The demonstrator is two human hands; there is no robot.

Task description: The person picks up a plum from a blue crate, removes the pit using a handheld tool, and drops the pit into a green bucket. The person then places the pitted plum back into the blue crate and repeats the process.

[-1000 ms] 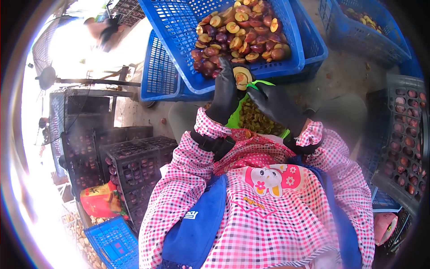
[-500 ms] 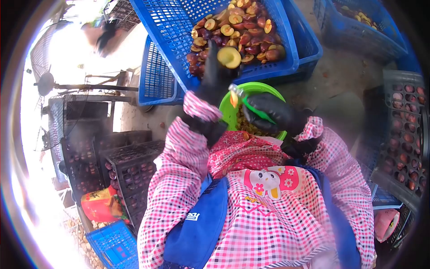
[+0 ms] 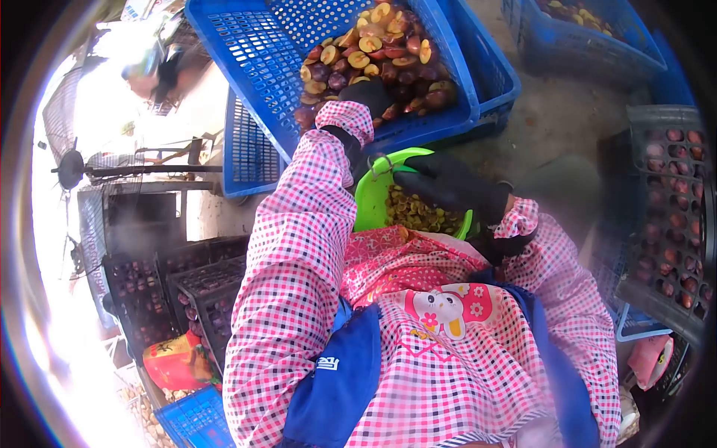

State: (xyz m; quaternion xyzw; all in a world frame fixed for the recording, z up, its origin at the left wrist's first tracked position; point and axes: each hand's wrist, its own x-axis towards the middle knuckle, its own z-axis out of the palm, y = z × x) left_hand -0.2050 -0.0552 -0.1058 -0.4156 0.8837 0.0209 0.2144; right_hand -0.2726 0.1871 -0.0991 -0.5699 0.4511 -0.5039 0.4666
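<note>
My left hand [image 3: 366, 95], in a black glove, reaches over the near edge of a blue crate [image 3: 467, 89], at the halved plums [image 3: 370, 46]. Its fingers are hidden, so what it holds does not show. Over a green bowl [image 3: 368, 201], my right hand [image 3: 452, 185], also gloved in black, is closed round a pitting tool. The tool's metal loop [image 3: 379, 161] sticks out toward the left, above the bowl's rim. Small yellow-brown bits [image 3: 422, 213] lie inside the bowl.
More blue crates [image 3: 590, 41] stand at the upper right and left. Dark crates of whole plums [image 3: 672, 216] are on both sides. A fan [image 3: 71, 168] and a blurred person [image 3: 168, 71] are at the left. A red bag [image 3: 175, 364] lies lower left.
My left hand has moved up and forward into the crate, and the halved plum it held is out of sight. My right hand has shifted slightly left, its tool now lower over the bowl's rim.
</note>
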